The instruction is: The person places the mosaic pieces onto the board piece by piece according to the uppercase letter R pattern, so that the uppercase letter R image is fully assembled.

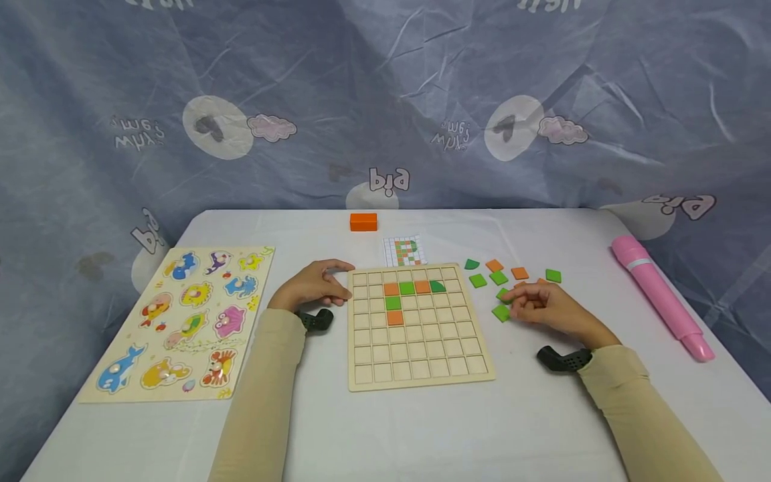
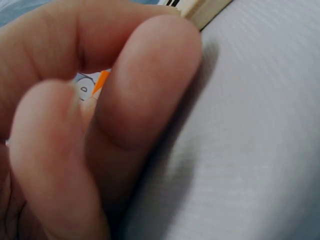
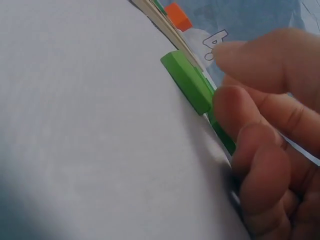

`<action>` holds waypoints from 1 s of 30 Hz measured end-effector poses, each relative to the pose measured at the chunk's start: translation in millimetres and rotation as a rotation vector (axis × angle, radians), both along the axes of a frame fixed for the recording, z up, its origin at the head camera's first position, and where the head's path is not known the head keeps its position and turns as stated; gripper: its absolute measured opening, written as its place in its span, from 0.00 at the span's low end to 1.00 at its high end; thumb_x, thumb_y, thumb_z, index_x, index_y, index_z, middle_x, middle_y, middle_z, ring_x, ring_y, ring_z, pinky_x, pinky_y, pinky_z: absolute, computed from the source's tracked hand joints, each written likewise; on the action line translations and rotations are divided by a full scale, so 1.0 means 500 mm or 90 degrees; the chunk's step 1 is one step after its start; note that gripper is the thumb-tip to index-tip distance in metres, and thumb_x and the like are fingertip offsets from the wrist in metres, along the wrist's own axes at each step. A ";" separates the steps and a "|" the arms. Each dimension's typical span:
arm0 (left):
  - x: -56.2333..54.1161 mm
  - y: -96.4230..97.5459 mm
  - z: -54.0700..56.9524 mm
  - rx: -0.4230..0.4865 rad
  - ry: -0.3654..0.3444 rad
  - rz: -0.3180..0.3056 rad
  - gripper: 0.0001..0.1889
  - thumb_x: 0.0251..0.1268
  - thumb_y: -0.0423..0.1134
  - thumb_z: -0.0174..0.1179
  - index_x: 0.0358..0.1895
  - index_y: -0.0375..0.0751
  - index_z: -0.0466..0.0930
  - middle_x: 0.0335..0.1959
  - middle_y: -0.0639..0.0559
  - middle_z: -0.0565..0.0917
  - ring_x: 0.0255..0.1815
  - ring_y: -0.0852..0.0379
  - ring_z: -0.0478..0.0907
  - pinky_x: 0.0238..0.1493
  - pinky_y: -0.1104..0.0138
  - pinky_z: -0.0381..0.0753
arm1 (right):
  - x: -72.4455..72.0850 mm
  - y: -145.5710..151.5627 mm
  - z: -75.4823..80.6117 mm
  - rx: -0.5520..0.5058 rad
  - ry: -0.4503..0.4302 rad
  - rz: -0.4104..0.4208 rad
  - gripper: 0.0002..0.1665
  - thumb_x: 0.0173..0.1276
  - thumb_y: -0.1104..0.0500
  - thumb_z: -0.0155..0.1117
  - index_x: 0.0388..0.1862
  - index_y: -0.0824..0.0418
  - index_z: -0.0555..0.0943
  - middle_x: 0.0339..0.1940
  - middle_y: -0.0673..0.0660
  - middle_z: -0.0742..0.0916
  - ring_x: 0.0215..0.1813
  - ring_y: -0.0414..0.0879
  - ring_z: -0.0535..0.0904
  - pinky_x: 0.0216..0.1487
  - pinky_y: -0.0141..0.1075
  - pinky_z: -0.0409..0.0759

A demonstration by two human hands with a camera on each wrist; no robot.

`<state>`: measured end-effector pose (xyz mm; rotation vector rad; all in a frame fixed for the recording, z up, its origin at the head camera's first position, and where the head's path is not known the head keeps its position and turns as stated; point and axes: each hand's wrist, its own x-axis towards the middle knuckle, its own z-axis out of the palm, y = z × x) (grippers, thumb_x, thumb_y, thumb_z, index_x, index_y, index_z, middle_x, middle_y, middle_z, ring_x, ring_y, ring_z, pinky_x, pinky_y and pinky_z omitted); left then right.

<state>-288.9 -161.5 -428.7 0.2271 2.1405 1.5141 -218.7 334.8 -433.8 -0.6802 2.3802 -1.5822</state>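
A wooden grid board (image 1: 421,348) lies mid-table, with orange, green and one rounded dark-green tile set in its upper rows. At its left edge is my left hand (image 1: 313,284), index finger reaching the upper left corner, other fingers loosely bent. In the left wrist view, a fingertip (image 2: 160,55) meets the board's edge (image 2: 210,12). My right hand (image 1: 551,309) hovers low over loose tiles right of the board, fingers loosely bent, fingertips beside a green square tile (image 1: 501,312). The right wrist view has that green tile (image 3: 187,82) just beyond the fingers, with nothing visible between them.
Several green and orange tiles (image 1: 519,273) lie scattered right of the board. Behind it are a small pattern card (image 1: 405,251) and an orange block (image 1: 363,222). A sea-animal puzzle board (image 1: 181,268) occupies the left, a pink cylinder (image 1: 662,298) the right.
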 end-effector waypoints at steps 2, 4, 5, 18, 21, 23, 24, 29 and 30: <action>0.000 0.000 0.001 0.001 0.000 0.000 0.39 0.64 0.26 0.73 0.79 0.37 0.71 0.27 0.49 0.86 0.23 0.63 0.84 0.24 0.76 0.75 | 0.002 -0.002 0.000 0.007 0.006 -0.003 0.16 0.70 0.77 0.69 0.55 0.83 0.82 0.35 0.48 0.87 0.32 0.35 0.76 0.32 0.26 0.75; 0.000 0.000 0.001 0.004 -0.003 0.000 0.39 0.64 0.26 0.73 0.79 0.37 0.71 0.26 0.49 0.86 0.22 0.63 0.84 0.23 0.77 0.75 | 0.002 -0.003 0.000 0.019 0.010 -0.007 0.17 0.70 0.77 0.70 0.55 0.83 0.82 0.35 0.48 0.87 0.33 0.35 0.76 0.33 0.26 0.75; 0.000 0.000 0.001 0.006 -0.006 0.001 0.39 0.64 0.26 0.73 0.79 0.37 0.71 0.26 0.49 0.86 0.22 0.63 0.84 0.23 0.77 0.75 | 0.002 -0.004 -0.001 0.024 0.011 -0.008 0.17 0.70 0.77 0.70 0.55 0.82 0.83 0.34 0.48 0.86 0.33 0.35 0.76 0.33 0.26 0.75; 0.001 0.002 0.004 0.001 -0.012 0.008 0.39 0.64 0.26 0.73 0.79 0.38 0.71 0.25 0.50 0.86 0.21 0.64 0.83 0.22 0.77 0.74 | 0.002 -0.007 -0.009 0.068 0.033 -0.015 0.20 0.67 0.75 0.71 0.58 0.76 0.85 0.30 0.49 0.79 0.30 0.37 0.70 0.30 0.30 0.70; 0.003 0.001 0.004 0.001 -0.014 0.010 0.39 0.64 0.26 0.73 0.79 0.38 0.71 0.25 0.50 0.86 0.21 0.64 0.83 0.22 0.77 0.74 | 0.003 -0.008 -0.010 0.065 0.039 -0.016 0.18 0.67 0.76 0.71 0.56 0.78 0.84 0.29 0.48 0.79 0.30 0.36 0.70 0.29 0.30 0.70; 0.003 0.001 0.004 0.003 -0.016 0.011 0.39 0.65 0.25 0.73 0.79 0.38 0.71 0.25 0.50 0.86 0.21 0.64 0.83 0.22 0.77 0.74 | 0.004 -0.008 -0.010 0.062 0.041 -0.017 0.17 0.67 0.76 0.71 0.55 0.79 0.84 0.29 0.47 0.79 0.29 0.36 0.70 0.28 0.30 0.69; 0.004 0.001 0.004 0.004 -0.017 0.011 0.39 0.65 0.25 0.73 0.79 0.39 0.71 0.25 0.50 0.86 0.21 0.64 0.83 0.22 0.77 0.74 | 0.004 -0.008 -0.011 0.062 0.044 -0.017 0.16 0.67 0.77 0.71 0.54 0.79 0.84 0.29 0.47 0.79 0.29 0.36 0.69 0.28 0.30 0.69; 0.003 0.002 0.005 0.002 -0.011 0.007 0.38 0.64 0.25 0.73 0.79 0.39 0.71 0.24 0.51 0.86 0.21 0.64 0.83 0.23 0.77 0.74 | 0.006 -0.010 -0.012 0.066 0.047 -0.032 0.15 0.65 0.77 0.73 0.50 0.78 0.84 0.29 0.47 0.79 0.29 0.36 0.70 0.28 0.29 0.70; 0.003 0.002 0.005 0.002 -0.009 0.007 0.38 0.64 0.25 0.73 0.79 0.38 0.72 0.24 0.51 0.86 0.21 0.64 0.83 0.23 0.77 0.74 | 0.007 -0.010 -0.012 0.067 0.045 -0.035 0.15 0.65 0.76 0.73 0.50 0.78 0.84 0.29 0.47 0.79 0.29 0.36 0.71 0.29 0.29 0.70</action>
